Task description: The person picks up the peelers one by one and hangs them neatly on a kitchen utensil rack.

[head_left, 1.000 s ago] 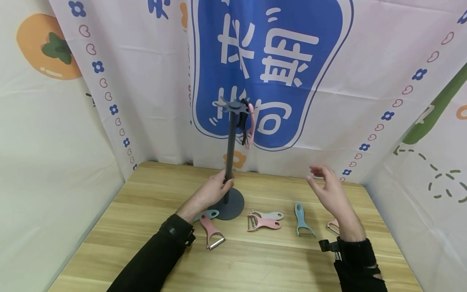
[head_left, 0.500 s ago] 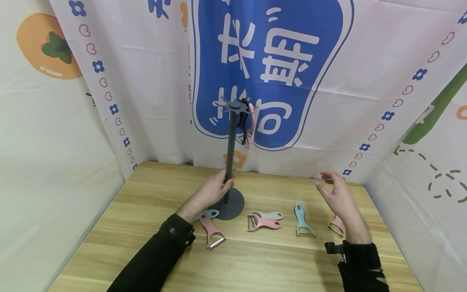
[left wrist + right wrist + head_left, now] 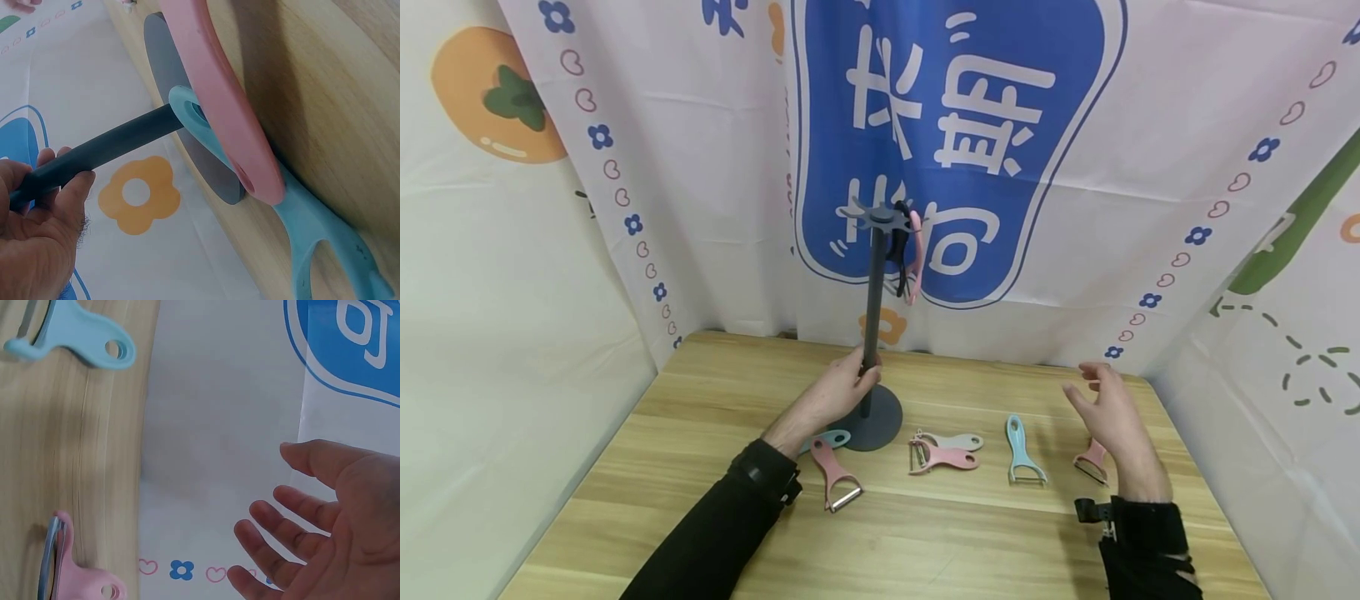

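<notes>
Firmly, the left hand (image 3: 831,392) curls round a dark stand (image 3: 874,308) upright on the table (image 3: 970,533), some fingers hidden behind it. Well apart, the right hand (image 3: 1108,408) holds nothing, fingers loosely bent; its wrist partly covers 1 rose peeler (image 3: 1095,454). 2 peelers hang overlapped, a black peeler (image 3: 898,250) and a pink peeler (image 3: 917,258), blades hard to make out. The left wrist view cuts off a blue peeler (image 3: 337,225).
</notes>
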`<state>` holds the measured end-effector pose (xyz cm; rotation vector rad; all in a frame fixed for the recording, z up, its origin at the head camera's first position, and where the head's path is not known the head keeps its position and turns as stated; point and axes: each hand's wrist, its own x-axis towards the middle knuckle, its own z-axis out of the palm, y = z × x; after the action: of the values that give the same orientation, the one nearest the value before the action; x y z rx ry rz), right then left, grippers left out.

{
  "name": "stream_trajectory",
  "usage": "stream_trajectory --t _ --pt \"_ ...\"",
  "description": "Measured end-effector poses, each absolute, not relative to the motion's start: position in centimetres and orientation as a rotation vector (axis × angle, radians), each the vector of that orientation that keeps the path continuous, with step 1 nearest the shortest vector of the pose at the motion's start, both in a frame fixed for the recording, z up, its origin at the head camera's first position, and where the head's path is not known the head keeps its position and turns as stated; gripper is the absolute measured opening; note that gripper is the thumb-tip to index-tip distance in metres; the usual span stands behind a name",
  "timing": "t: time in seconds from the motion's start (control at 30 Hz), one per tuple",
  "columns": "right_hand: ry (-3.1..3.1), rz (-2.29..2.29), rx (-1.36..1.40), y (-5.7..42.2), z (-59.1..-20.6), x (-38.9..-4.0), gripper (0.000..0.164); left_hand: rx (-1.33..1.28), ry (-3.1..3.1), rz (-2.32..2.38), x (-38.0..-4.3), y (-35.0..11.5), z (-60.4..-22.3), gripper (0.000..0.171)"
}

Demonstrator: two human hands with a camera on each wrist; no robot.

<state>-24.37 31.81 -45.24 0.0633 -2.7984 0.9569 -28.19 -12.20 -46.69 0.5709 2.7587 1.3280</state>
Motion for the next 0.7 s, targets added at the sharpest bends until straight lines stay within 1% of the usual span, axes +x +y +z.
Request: stream_trajectory --t 0.27,0.7 --pt "-2.837 0.845 -0.006 32.9 -46.1 -24.6 0.062 0.562 2.754 1.329 -28.1 -12.2 -46.6 0.017" --pt "-3.045 0.752 -0.12 35.1 -46.5 -24.0 0.081 0.562 2.764 1.324 -28.2 -12.1 -46.6 0.015"
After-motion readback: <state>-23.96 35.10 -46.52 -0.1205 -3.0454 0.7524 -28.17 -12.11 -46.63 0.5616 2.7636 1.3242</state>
